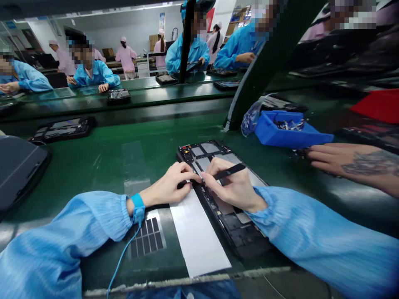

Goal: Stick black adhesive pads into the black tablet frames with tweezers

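I'm getting finely striped light-blue sleeves [311, 226] on my end, black tool [231, 170], plain white strip [199, 232], black-and-grey device [222, 211], green bench [93, 158], royal-blue bin [277, 135].

Blue bin [274, 135] of small bits [291, 124] over on the right, plastic bag [251, 118] just beside it; chunky grey unit [18, 162] far left; someone in pink [125, 55] way back.

Right hand [233, 187] covers part of the open device [235, 232] and hides the black tool's [233, 169] lower end. Grey machine [21, 160] cut off at left edge; red bin [380, 106] blurred, cut off at right.
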{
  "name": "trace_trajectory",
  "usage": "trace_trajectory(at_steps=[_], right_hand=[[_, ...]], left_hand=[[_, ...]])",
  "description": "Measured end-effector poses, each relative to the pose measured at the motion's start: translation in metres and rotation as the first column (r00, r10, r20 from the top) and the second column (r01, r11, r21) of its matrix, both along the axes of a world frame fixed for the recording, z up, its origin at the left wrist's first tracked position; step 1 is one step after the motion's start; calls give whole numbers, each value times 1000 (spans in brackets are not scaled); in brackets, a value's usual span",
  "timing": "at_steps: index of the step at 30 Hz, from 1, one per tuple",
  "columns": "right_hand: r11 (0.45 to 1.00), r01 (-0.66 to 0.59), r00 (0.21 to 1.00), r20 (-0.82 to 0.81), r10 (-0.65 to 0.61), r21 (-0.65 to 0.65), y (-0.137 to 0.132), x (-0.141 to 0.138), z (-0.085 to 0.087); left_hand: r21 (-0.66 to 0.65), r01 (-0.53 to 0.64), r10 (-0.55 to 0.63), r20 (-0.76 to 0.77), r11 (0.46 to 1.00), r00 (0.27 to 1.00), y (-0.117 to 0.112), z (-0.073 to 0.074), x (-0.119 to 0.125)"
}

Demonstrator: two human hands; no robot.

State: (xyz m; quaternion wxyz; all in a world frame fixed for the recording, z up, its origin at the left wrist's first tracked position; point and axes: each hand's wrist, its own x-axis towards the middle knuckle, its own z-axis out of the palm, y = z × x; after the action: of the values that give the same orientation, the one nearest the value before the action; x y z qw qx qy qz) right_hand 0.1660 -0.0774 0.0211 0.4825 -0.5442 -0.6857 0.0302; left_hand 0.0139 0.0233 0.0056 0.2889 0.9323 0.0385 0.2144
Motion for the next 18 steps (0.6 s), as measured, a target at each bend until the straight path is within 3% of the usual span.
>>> trace_trajectory(at_steps=[4, 6, 8, 10, 13, 15, 18], right_hand=[[991, 53, 996, -74, -44, 120, -3, 5, -3], [967, 103, 989, -127, -75, 232, -5, 9, 0], [959, 148, 984, -129, -119, 242, -7, 8, 6], [982, 120, 993, -31, -116, 149, -8, 2, 17], [992, -116, 987, 103, 121, -53, -8, -19, 31], [934, -299, 949, 46, 313, -194, -4, -38, 34], [808, -454, 888, -114, 446, -376, 8, -67, 28]], left_hand=[[193, -35, 58, -115, 981, 992, -6, 7, 2], [322, -36, 101, -186, 946, 977, -11, 14, 3], [393, -19, 132, -261, 919, 956, -13, 25, -1], [374, -26, 153, -314, 927, 937, -8, 38, -10], [237, -78, 164, -373, 968, 913, 10, 56, -34], [117, -79, 127, -483, 990, 866, 25, 63, -50], [-27, -82, 39, -707, 996, 706, 43, 63, -65]])
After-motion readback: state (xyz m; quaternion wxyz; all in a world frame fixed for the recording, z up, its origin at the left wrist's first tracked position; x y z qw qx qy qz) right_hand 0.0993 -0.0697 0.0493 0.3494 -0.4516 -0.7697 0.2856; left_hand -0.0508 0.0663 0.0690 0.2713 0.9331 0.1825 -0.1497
